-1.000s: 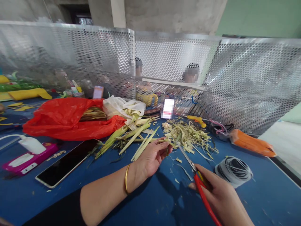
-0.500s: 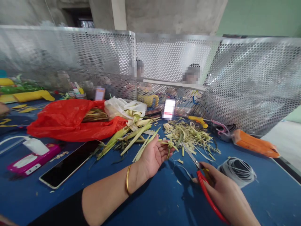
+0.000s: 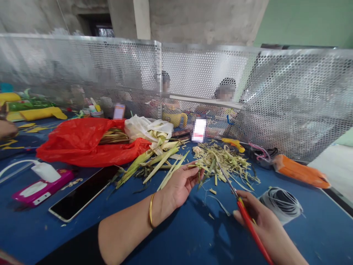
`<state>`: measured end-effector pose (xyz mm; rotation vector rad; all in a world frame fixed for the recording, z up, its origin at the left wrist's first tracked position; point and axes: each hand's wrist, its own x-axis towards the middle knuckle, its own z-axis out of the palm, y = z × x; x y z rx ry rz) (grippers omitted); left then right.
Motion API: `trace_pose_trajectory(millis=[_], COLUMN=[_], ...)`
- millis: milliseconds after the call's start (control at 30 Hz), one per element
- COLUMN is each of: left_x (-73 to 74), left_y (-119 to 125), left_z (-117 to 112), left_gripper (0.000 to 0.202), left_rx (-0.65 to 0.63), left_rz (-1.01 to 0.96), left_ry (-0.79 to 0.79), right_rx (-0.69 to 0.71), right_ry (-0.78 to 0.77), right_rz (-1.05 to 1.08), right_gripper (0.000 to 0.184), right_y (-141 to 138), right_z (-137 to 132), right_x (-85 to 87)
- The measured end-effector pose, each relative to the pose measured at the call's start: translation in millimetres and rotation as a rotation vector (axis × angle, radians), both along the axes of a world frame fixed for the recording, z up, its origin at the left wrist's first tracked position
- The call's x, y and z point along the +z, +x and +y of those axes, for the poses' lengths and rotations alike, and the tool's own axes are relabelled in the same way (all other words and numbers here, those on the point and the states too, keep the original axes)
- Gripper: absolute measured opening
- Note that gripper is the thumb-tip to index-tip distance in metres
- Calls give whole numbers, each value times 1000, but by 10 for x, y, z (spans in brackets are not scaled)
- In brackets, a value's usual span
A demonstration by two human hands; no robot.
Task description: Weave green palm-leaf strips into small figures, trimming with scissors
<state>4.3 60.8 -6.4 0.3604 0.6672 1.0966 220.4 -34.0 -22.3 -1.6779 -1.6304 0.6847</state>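
Note:
My left hand [image 3: 179, 184], with a gold bangle at the wrist, is closed on a small knotted piece of pale green husk [image 3: 200, 173] between thumb and fingers. Red-handled scissors [image 3: 249, 222] are in my right hand [image 3: 264, 217]; the blades point up and to the left, close to the husk piece and over a heap of cut husk scraps [image 3: 228, 160]. The scissors are seen almost edge-on, so how far the blades are apart is hard to tell. Long husk strips [image 3: 160, 165] lie beyond my left forearm.
A red plastic bag [image 3: 74, 143] and a white bag [image 3: 143, 127] hold husks. Left are a phone [image 3: 85, 191] and a purple power strip [image 3: 46, 187]. Right are a cord coil [image 3: 281, 204], an orange packet [image 3: 300, 171] and a yellow-handled glue gun [image 3: 234, 144]. Perforated metal panels [image 3: 204, 70] stand behind.
My left fingers have closed more around the husk piece, turning it. The scissors have rotated to a more edge-on angle, with my right hand slightly lower. The view has shifted a little.

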Motion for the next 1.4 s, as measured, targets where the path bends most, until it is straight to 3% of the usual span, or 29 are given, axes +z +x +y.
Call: trace_pose_trajectory(millis=[67,167,433,567,700,800,1033,1167,1300,1400], left_x=[-2,-21,-5,12,19,25,49,96,121,103], left_y=[-2,-8,-24,-33,-46,-47,-30,-11,26,58], left_z=[2,7,3,3,-1,-11,-52,-129,-227,-288], left_gripper=[19,20,13,14,23,27,27,26,26,29], left_rx=[4,8,22,39,38,25,-12,-59,-79,-98], left_rz=[-6,-22,35,44,51,80,116,106,135,165], left_ry=[-4,-8,-1,-2,46,58,50,45,45,54], right_rx=[35,61,77,70,230,353,437,400,213,82], right_ry=[-9,-66,-120,-66,-57,-50,-42,7,80,15], right_rz=[99,84,-135,-383,-642,-696,-653,-555,-245,115], right_gripper=[55,54,56,54,48,44,45,36,31,34], right_y=[-11,-38,-68,-31,-39,-88,-115,-88,-181,-359], right_z=[-21,-46,-35,-31,-46,-70,-127,-112,-55,1], right_x=[2,30,81,120,124,112,219,305,280,218])
